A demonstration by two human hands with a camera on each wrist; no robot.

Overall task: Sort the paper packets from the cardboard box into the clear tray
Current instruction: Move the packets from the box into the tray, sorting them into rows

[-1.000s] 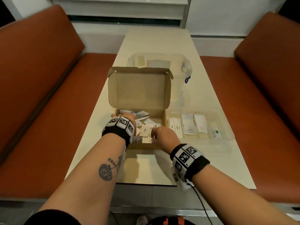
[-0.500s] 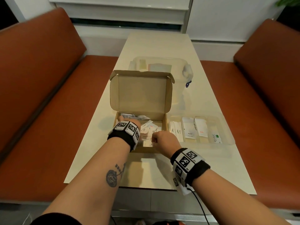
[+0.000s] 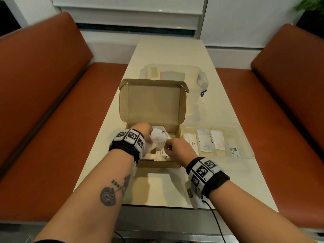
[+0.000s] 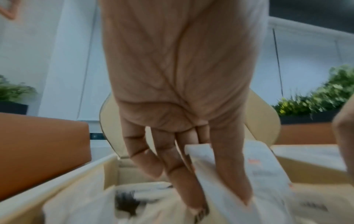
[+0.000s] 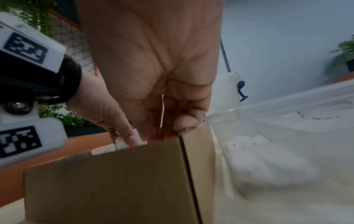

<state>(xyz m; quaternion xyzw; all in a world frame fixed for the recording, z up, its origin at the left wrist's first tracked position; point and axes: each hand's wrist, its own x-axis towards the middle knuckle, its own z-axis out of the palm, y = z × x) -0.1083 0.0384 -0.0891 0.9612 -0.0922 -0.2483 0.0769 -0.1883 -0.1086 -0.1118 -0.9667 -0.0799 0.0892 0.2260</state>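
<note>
The open cardboard box (image 3: 152, 163) sits mid-table with its lid upright. My left hand (image 3: 142, 133) is inside it and grips a crumpled bunch of white paper packets (image 3: 159, 138), lifted a little above the loose ones on the box floor. In the left wrist view the thumb and fingers (image 4: 228, 174) clamp the packets (image 4: 268, 169). My right hand (image 3: 175, 150) hovers over the box's right front with curled fingers pinching the bunch's near edge; its fingertips (image 5: 182, 122) dip behind the box wall (image 5: 107, 181). The clear tray (image 3: 247, 149) lies right of the box, holding sorted packets (image 3: 205, 142).
A clear lidded storage tub (image 3: 201, 79) stands behind the box lid. Orange benches (image 3: 43, 102) flank the narrow table on both sides. The table's near edge (image 3: 157, 205) runs just below my wrists.
My left hand has gathered a bunch of packets and raised it inside the box. The right hand has moved up to the bunch's near edge.
</note>
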